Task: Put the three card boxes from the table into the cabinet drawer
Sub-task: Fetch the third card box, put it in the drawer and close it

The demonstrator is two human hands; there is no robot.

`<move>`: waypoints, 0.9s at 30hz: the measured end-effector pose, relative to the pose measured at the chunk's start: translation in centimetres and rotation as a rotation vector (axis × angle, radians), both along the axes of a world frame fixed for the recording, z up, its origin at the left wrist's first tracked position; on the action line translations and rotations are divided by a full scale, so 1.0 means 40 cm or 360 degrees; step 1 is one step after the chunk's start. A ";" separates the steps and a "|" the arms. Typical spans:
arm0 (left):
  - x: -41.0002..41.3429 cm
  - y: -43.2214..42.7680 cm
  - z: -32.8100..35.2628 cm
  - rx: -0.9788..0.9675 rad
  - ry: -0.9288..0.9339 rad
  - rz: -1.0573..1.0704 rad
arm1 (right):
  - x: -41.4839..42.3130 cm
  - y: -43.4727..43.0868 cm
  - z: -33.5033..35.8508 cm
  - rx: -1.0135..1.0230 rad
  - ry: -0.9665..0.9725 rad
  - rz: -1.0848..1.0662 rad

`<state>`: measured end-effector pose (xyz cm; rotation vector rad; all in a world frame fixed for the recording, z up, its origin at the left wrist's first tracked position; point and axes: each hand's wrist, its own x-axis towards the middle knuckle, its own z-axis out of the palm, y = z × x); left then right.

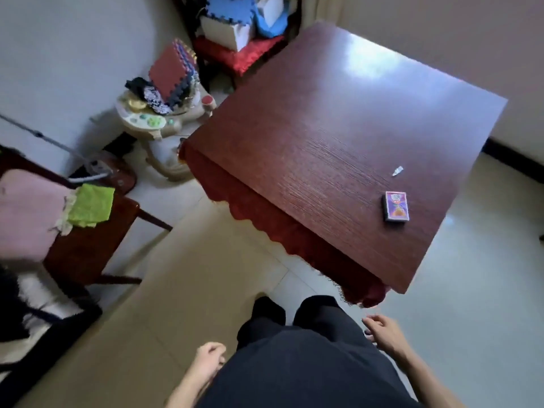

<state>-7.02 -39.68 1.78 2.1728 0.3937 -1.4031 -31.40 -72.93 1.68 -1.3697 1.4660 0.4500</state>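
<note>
One purple card box (396, 206) lies flat on the dark red wooden table (323, 136), near its right front corner. No other card box and no cabinet drawer are in view. My left hand (209, 358) hangs by my left hip with its fingers curled in and nothing in it. My right hand (382, 331) hangs by my right hip, fingers loosely apart, holding nothing. Both hands are well below and in front of the table, far from the box.
A small scrap of wrapper (397, 170) lies on the table beyond the box. A wooden chair (88, 231) with a green cloth (91, 205) stands at the left. A baby walker (159, 119) and stacked foam mats (170, 72) crowd the far left corner. The floor is pale tile.
</note>
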 end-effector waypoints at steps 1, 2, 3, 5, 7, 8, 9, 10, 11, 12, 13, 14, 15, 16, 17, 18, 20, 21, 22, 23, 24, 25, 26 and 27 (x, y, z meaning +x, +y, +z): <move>0.057 -0.032 -0.013 -0.0020 -0.0025 -0.0007 | -0.009 0.012 -0.002 -0.0010 0.0025 -0.0136; 0.111 -0.066 -0.016 0.0001 -0.0035 -0.0061 | -0.017 0.026 0.002 -0.0017 0.0039 -0.0231; 0.178 -0.118 -0.017 -0.0025 -0.0036 -0.0115 | -0.033 0.048 -0.002 -0.0012 0.0078 -0.0319; 0.294 -0.243 -0.013 -0.0116 -0.0131 -0.0263 | -0.064 0.098 -0.018 0.0035 0.0120 -0.0479; 0.364 -0.344 -0.009 -0.0188 -0.0155 -0.0456 | -0.079 0.137 -0.045 0.0077 0.0155 -0.0694; 0.389 -0.396 -0.007 -0.0208 -0.0167 -0.0544 | -0.085 0.149 -0.064 0.0077 0.0181 -0.0783; 0.408 -0.445 -0.004 -0.0242 -0.0178 -0.0599 | -0.090 0.157 -0.082 0.0091 0.0202 -0.0870; 0.422 -0.491 -0.001 -0.0287 -0.0180 -0.0627 | -0.092 0.163 -0.096 0.0133 0.0217 -0.0936; 0.433 -0.532 0.002 -0.0312 -0.0178 -0.0665 | -0.086 0.165 -0.107 0.0181 0.0228 -0.1014; 0.436 -0.562 0.008 -0.0314 -0.0171 -0.0720 | -0.079 0.165 -0.118 0.0207 0.0237 -0.1059; 0.436 -0.591 0.010 -0.0308 -0.0167 -0.0795 | -0.071 0.159 -0.129 0.0219 0.0238 -0.1077; 0.433 -0.617 0.014 -0.0307 -0.0155 -0.0856 | -0.061 0.143 -0.136 0.0214 0.0225 -0.1089; 0.429 -0.638 0.008 -0.0324 -0.0133 -0.0902 | -0.049 0.118 -0.138 0.0203 0.0194 -0.1095; 0.427 -0.660 0.005 -0.0328 -0.0118 -0.0945 | -0.029 0.088 -0.135 0.0173 0.0123 -0.1108; 0.426 -0.674 0.002 -0.0325 -0.0110 -0.0990 | -0.006 0.053 -0.125 0.0133 0.0043 -0.1137; 0.425 -0.686 0.001 -0.0306 -0.0100 -0.1032 | 0.015 0.017 -0.111 0.0096 -0.0014 -0.1143; 0.425 -0.695 -0.008 -0.0247 -0.0085 -0.1103 | 0.061 -0.056 -0.071 -0.0026 -0.0101 -0.1108; 0.427 -0.695 -0.015 -0.0229 -0.0083 -0.1129 | 0.084 -0.092 -0.045 -0.0088 -0.0156 -0.1076; 0.431 -0.694 -0.019 -0.0225 -0.0082 -0.1149 | 0.109 -0.130 -0.021 -0.0152 -0.0212 -0.1027; 0.436 -0.696 -0.024 -0.0224 -0.0086 -0.1172 | 0.135 -0.172 0.000 -0.0227 -0.0234 -0.0954; 0.443 -0.699 -0.025 -0.0216 -0.0096 -0.1202 | 0.160 -0.215 0.017 -0.0315 -0.0222 -0.0849; 0.451 -0.700 -0.025 -0.0198 -0.0102 -0.1236 | 0.184 -0.256 0.030 -0.0409 -0.0177 -0.0712; 0.459 -0.702 -0.027 -0.0177 -0.0105 -0.1266 | 0.207 -0.296 0.039 -0.0503 -0.0106 -0.0546; 0.465 -0.705 -0.026 -0.0165 -0.0108 -0.1283 | 0.229 -0.338 0.047 -0.0600 -0.0023 -0.0367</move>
